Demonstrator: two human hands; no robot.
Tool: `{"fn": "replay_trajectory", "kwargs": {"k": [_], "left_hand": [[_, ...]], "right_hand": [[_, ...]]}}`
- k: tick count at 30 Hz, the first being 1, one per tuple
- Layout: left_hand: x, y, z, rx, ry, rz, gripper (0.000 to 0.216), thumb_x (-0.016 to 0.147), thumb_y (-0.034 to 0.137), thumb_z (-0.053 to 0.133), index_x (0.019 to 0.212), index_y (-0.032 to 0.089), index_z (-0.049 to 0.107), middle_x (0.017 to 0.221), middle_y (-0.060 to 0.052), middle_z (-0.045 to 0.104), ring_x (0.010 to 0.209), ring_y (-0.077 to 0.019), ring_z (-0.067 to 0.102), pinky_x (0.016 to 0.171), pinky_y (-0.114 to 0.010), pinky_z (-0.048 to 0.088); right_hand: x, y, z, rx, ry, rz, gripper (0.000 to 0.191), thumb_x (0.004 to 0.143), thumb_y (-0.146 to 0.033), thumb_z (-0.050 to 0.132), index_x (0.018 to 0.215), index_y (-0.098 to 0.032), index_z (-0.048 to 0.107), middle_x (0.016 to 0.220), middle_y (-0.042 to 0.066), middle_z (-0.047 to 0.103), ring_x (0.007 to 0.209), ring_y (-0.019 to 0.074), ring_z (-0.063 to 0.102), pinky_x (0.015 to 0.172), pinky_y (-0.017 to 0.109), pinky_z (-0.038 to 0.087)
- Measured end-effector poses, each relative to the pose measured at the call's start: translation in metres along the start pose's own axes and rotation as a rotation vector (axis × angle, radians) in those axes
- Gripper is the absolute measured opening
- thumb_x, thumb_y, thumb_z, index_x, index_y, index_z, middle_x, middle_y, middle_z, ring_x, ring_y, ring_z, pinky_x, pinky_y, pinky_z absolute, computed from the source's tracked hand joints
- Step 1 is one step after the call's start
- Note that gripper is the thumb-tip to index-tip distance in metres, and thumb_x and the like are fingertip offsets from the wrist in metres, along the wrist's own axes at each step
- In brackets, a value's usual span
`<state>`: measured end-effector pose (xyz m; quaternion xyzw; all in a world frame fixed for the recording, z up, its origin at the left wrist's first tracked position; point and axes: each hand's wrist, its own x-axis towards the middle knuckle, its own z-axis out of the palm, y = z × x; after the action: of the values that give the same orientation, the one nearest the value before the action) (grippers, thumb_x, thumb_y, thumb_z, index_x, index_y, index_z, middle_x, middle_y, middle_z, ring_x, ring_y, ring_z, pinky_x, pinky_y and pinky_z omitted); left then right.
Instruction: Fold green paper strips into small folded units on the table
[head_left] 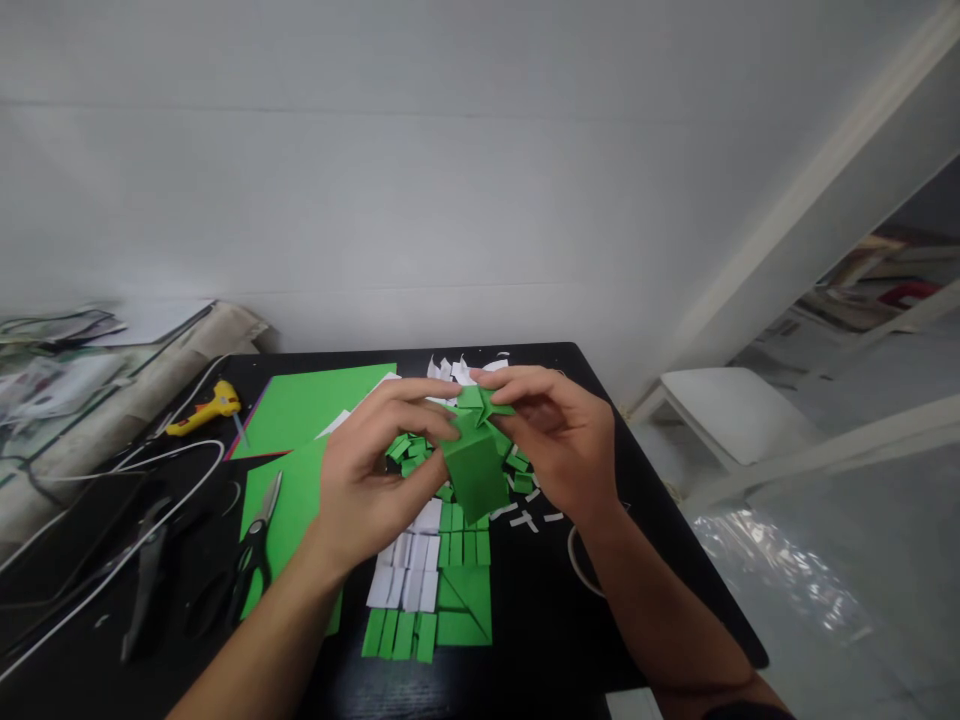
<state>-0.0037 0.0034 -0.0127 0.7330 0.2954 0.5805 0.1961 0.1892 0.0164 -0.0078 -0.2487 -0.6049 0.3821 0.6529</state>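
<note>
A folded green paper piece [478,478] is held up over the black table between both hands. My left hand [382,455] pinches its left edge between thumb and fingers. On the other side my right hand [566,435] grips the folded flaps at its upper right. Below it lie rows of folded green paper strips [465,545] and folded white paper strips [411,575]. A square of creased green paper [463,610] sits beside them. Small green folded pieces [411,455] are heaped behind my hands, partly hidden.
Left are scissors [259,540], green sheets [322,405], a yellow glue gun [214,408] and a white cable [187,500]. White paper scraps [525,518] are scattered behind and right. A white stool [712,410] stands beyond the black table's [540,660] right edge; a wall rises behind.
</note>
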Motion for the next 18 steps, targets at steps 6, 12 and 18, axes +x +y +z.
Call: {"fn": "replay_trajectory", "kwargs": {"k": [6,12,18], "left_hand": [[0.0007,-0.0004,-0.0012,0.024,-0.001,0.048,0.028,0.087,0.0,0.073,0.099,0.026,0.075,0.127,-0.008,0.075,0.118,-0.0273,0.072,0.093,-0.044,0.059],[0.001,-0.0019,-0.0017,0.03,-0.007,0.139,0.035,0.083,-0.006,0.069,0.102,0.023,0.074,0.129,-0.008,0.075,0.112,-0.0239,0.073,0.088,-0.038,0.061],[0.0011,-0.001,-0.0026,0.042,-0.022,0.161,0.033,0.085,-0.004,0.07,0.103,0.023,0.073,0.128,-0.008,0.075,0.116,-0.0242,0.073,0.088,-0.038,0.061]], "right_hand": [[-0.0007,0.0016,-0.0014,0.007,0.014,0.022,0.018,0.09,-0.009,0.08,0.094,-0.027,0.08,0.109,0.002,0.086,0.112,0.0221,0.081,0.101,0.041,0.068],[-0.0017,0.0026,-0.0023,0.04,0.027,0.068,0.019,0.089,-0.008,0.079,0.095,-0.026,0.08,0.108,0.001,0.086,0.106,0.0202,0.083,0.095,0.035,0.068],[-0.0014,0.0023,-0.0014,0.037,0.034,0.07,0.015,0.09,-0.012,0.081,0.094,-0.026,0.078,0.106,0.001,0.086,0.104,0.0209,0.083,0.094,0.037,0.069]]}}
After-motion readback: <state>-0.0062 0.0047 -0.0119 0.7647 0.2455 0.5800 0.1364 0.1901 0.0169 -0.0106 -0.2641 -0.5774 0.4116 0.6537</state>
